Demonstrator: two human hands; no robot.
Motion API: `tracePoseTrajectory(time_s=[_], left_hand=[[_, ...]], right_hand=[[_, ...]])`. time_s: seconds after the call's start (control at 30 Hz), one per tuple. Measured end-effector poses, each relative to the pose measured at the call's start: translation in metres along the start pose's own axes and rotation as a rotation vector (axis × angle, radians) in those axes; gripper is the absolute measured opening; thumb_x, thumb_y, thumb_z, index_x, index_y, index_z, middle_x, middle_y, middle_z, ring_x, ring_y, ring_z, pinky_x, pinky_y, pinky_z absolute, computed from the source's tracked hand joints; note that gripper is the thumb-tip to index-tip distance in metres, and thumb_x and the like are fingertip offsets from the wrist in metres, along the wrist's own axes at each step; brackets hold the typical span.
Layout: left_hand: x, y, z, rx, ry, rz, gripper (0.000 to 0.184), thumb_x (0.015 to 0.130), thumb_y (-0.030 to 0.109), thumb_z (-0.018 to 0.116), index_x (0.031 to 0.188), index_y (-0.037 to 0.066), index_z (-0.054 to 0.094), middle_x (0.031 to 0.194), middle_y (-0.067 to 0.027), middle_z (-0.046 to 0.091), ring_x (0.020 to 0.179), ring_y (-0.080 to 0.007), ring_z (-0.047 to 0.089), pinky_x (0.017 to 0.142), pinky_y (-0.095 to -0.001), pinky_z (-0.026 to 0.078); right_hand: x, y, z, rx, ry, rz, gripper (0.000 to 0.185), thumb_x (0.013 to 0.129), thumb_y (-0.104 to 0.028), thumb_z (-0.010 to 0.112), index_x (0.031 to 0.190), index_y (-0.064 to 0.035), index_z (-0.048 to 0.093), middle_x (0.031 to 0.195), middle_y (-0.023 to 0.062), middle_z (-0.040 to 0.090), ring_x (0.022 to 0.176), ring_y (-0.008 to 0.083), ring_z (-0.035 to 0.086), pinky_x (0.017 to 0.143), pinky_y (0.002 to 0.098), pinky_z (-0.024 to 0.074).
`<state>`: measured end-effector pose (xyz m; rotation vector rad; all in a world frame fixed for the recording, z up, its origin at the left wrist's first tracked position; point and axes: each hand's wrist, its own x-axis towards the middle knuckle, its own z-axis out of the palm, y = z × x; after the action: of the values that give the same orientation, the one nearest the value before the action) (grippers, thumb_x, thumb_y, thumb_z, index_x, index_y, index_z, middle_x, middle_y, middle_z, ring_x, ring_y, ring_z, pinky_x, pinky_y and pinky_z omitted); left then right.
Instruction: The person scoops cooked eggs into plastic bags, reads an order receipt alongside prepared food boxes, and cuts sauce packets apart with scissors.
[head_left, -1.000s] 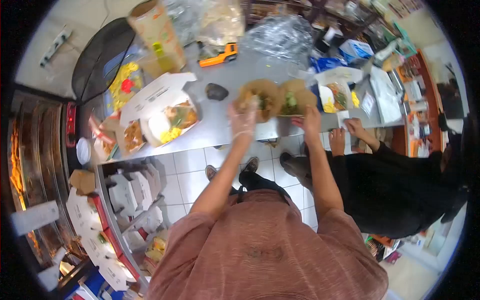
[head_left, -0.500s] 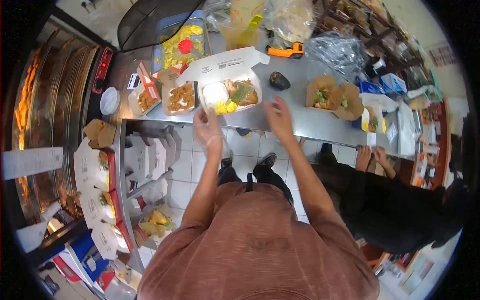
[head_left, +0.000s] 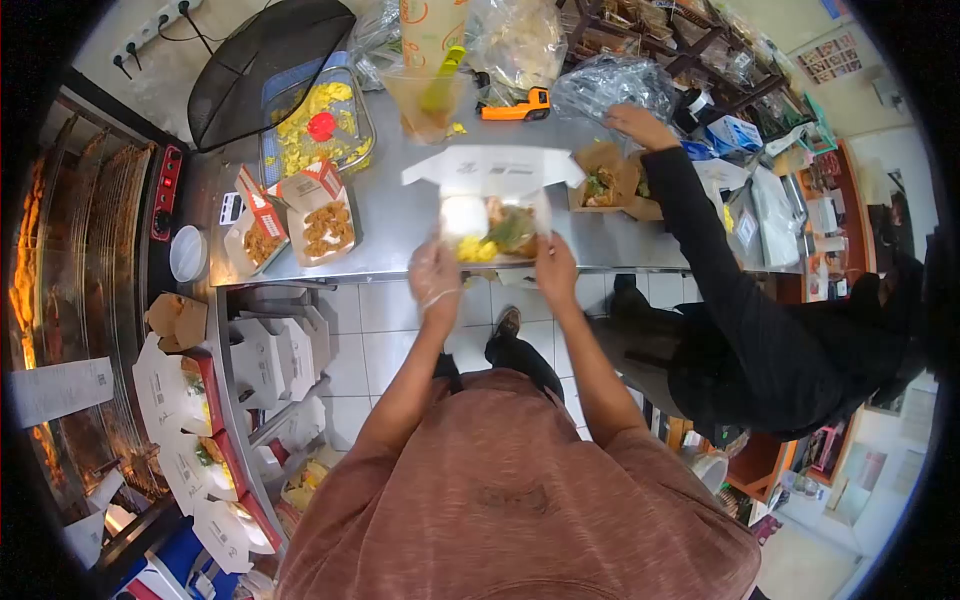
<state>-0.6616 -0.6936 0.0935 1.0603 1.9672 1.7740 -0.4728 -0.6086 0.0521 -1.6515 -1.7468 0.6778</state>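
Observation:
An open white cardboard meal box (head_left: 547, 222) is at the front edge of the steel table, its lid raised at the back. Inside lie white rice (head_left: 463, 216), yellow scrambled-looking pieces (head_left: 475, 249) and browned meat with a green topping (head_left: 512, 230). My left hand (head_left: 434, 278), in a clear plastic glove, grips the box's near left corner. At the near right corner, my bare right hand (head_left: 556, 270) closes on the box too. Two smaller boxes of brown shredded food (head_left: 327, 230) stand to the left.
A glass tray of yellow food (head_left: 355, 150) sits at the back left under a black mesh cover (head_left: 262, 70). Behind are a plastic jug (head_left: 425, 110) and an orange tool (head_left: 516, 105). A co-worker's dark sleeve (head_left: 705, 215) reaches across at right, near brown boxes (head_left: 602, 178).
My right hand has come onto the box, and both hands have shifted it to the right along the table. The co-worker's arm has reached forward over the table.

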Motion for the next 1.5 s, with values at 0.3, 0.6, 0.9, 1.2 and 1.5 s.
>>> tracePoseTrajectory(time_s=[0.3,0.6,0.9,1.2,1.5], left_hand=[[0.022,0.010,0.090,0.057,-0.032,-0.226,0.031,0.087,0.023,0.058,0.113,0.007,0.065,0.090,-0.0208,0.064,0.084,-0.0328,0.063,0.077,-0.0394,0.048],[0.012,0.006,0.009,0.153,0.369,-0.085,0.040,0.085,0.024,0.065,0.115,-0.002,0.058,0.103,-0.0175,0.064,0.091,-0.0279,0.061,0.079,-0.0357,0.049],[0.080,-0.035,-0.155,0.399,0.198,-0.296,0.033,0.092,0.020,0.054,0.110,-0.006,0.062,0.087,-0.0191,0.068,0.077,-0.0234,0.065,0.073,-0.0340,0.049],[0.054,-0.038,-0.073,0.178,-0.066,-0.167,0.037,0.093,0.032,0.053,0.102,-0.002,0.065,0.085,-0.0192,0.066,0.078,-0.0314,0.063,0.073,-0.0395,0.049],[0.141,-0.061,-0.251,0.608,0.687,0.116,0.041,0.086,0.029,0.063,0.113,-0.001,0.061,0.104,-0.0215,0.064,0.098,-0.0316,0.061,0.092,-0.0393,0.045]], right_hand=[[0.049,-0.001,-0.040,0.561,-0.040,0.306,0.036,0.098,-0.031,0.050,0.118,-0.0017,0.058,0.106,0.0058,0.061,0.088,0.0171,0.059,0.081,0.0317,0.0486],[0.001,-0.039,-0.027,0.813,-0.108,0.355,0.030,0.096,-0.024,0.054,0.116,-0.0016,0.058,0.103,0.0054,0.062,0.086,0.0133,0.059,0.078,0.0271,0.0489],[-0.020,-0.198,0.163,0.392,-0.454,-0.108,0.044,0.090,-0.038,0.059,0.111,0.0010,0.059,0.086,0.0138,0.066,0.072,0.0222,0.061,0.066,0.0332,0.0493],[0.003,-0.109,0.094,0.650,-0.459,0.449,0.034,0.093,-0.028,0.054,0.118,-0.0057,0.053,0.096,0.0091,0.061,0.072,0.0201,0.063,0.060,0.0335,0.0569],[-0.080,-0.170,0.078,0.738,-0.673,0.544,0.032,0.092,-0.030,0.052,0.112,-0.0070,0.061,0.099,0.0074,0.063,0.081,0.0158,0.060,0.072,0.0299,0.0503]])
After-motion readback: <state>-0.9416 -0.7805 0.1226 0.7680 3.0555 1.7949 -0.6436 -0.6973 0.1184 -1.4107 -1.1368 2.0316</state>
